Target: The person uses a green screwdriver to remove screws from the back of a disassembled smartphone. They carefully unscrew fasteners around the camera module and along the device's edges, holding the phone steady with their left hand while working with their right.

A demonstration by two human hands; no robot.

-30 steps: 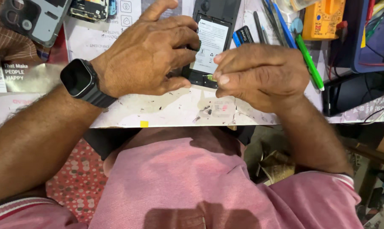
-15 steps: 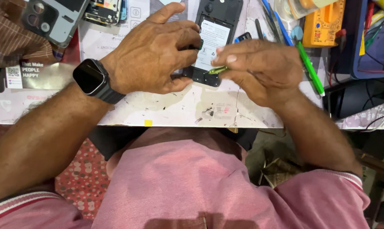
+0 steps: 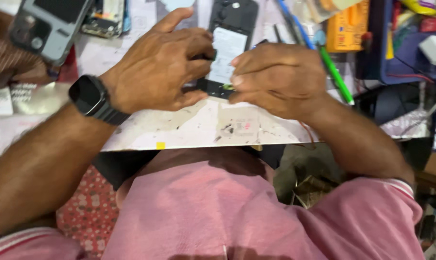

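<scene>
Right now the left hand lies curled over the left edge of an opened phone, fingers pressing its side to pin it flat on the bench. The right hand is closed narrowly, fingertips pinching something small and green at the phone's lower end; what it is stays too small to tell. The phone lies back-off near the bench's front edge, a pale rectangular battery showing inside a dark frame. It looks light, thin and stiff, with smooth, slippery edges and fragile insides, so it is best held by the rigid side rails, not the exposed middle. A black smartwatch sits on the left wrist. Beyond lie a grey phone, a green pen and an orange meter on the scuffed white surface.
</scene>
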